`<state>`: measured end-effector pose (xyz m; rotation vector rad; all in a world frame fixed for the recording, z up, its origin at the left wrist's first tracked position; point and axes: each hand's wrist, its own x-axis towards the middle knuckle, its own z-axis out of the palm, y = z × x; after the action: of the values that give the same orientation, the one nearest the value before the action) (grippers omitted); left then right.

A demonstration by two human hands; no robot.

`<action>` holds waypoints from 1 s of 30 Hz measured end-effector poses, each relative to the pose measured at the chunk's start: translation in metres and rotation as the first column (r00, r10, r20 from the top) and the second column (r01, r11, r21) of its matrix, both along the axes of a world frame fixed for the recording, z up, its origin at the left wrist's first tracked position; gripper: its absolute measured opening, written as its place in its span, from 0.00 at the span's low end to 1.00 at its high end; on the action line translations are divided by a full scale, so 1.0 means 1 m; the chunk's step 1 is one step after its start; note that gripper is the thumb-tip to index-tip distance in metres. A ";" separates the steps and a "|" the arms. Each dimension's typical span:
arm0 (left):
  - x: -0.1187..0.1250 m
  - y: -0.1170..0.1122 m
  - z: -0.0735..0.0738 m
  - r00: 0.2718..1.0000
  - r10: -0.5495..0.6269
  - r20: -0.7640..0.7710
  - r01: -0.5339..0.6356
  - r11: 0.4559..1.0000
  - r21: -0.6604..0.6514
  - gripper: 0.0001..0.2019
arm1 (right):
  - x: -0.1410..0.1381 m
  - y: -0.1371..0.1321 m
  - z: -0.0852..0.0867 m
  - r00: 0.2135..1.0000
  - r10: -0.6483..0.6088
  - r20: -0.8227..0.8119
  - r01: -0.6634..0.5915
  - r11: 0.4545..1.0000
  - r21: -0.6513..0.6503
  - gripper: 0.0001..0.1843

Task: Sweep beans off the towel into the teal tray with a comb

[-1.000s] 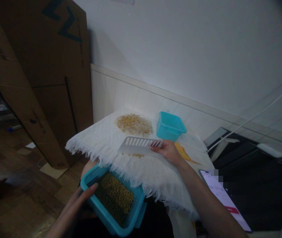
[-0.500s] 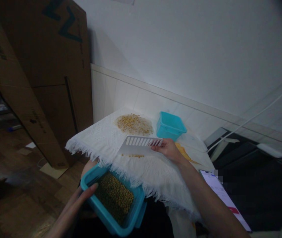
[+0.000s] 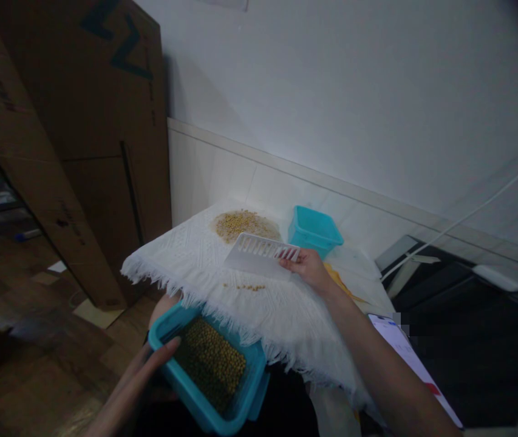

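My left hand (image 3: 161,358) is closed on the left rim of a teal plastic container (image 3: 259,358), tilted below the table's front edge. Inside it lie yellow soybeans (image 3: 224,352) beside small green beans (image 3: 208,379). My right hand (image 3: 308,267) grips the right end of a white slotted plastic scraper (image 3: 259,258), held over the cloth. A short row of loose soybeans (image 3: 250,287) lies on the cloth in front of the scraper. Behind the scraper, a heap of soybeans (image 3: 240,223) spreads on the table, its near side partly covered by the scraper.
A second teal container (image 3: 316,227) stands at the back, by the wall. White fringed cloth (image 3: 186,252) drapes over the table. Something orange-yellow (image 3: 338,280) lies behind my right forearm. A phone (image 3: 404,352) is at the right; a tall cardboard box (image 3: 104,121) stands left.
The scraper in my right hand has moved back from the row of soybeans toward the heap and lifted slightly. My left hand and the container it holds have stayed put.
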<state>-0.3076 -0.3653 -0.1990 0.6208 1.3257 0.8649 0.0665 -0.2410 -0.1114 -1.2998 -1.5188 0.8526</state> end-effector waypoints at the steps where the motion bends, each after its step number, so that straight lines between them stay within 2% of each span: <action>1: 0.000 0.000 0.001 1.000 0.000 -0.004 0.000 1.000 -0.002 0.49 | 0.000 0.000 0.000 1.000 -0.015 -0.007 0.015 1.000 0.008 0.29; 7: -0.002 -0.002 0.005 0.999 -0.039 -0.016 0.039 0.999 0.024 0.46 | -0.004 -0.019 0.008 1.000 0.001 0.012 -0.001 1.000 0.005 0.29; 10: -0.001 -0.002 0.004 0.999 -0.035 -0.019 0.036 0.997 0.062 0.48 | -0.011 -0.044 0.010 0.997 -0.074 0.034 0.071 0.995 0.075 0.28; 14: 0.000 -0.003 0.003 1.000 -0.019 0.002 0.019 0.999 0.036 0.51 | -0.031 -0.084 0.003 0.984 -0.179 0.022 0.175 0.977 0.124 0.24; 17: 0.001 -0.004 0.004 1.000 -0.017 0.005 0.017 0.999 0.046 0.53 | -0.046 -0.103 -0.007 0.980 -0.200 0.005 0.199 0.977 0.074 0.22; 20: 0.000 -0.004 0.005 1.000 -0.009 0.003 0.009 0.999 0.052 0.50 | -0.054 -0.107 -0.014 0.969 -0.242 -0.052 0.245 0.968 0.050 0.25; 23: -0.002 -0.002 0.004 1.000 -0.025 0.010 0.025 0.999 0.032 0.50 | -0.050 -0.103 -0.016 0.960 -0.269 -0.073 0.272 0.962 0.038 0.25; 26: -0.002 -0.001 0.003 0.999 -0.032 0.014 0.031 0.999 0.030 0.52 | -0.041 -0.099 -0.013 0.963 -0.266 -0.045 0.267 0.963 0.041 0.24; 30: -0.001 -0.001 0.003 1.000 -0.011 0.013 0.011 1.000 0.017 0.47 | -0.033 -0.097 -0.007 0.946 -0.325 -0.024 0.325 0.940 0.104 0.22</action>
<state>-0.3089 -0.3661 -0.1962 0.6345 1.3035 0.8709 0.0338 -0.3375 -0.1182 -1.4166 -1.2778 0.5541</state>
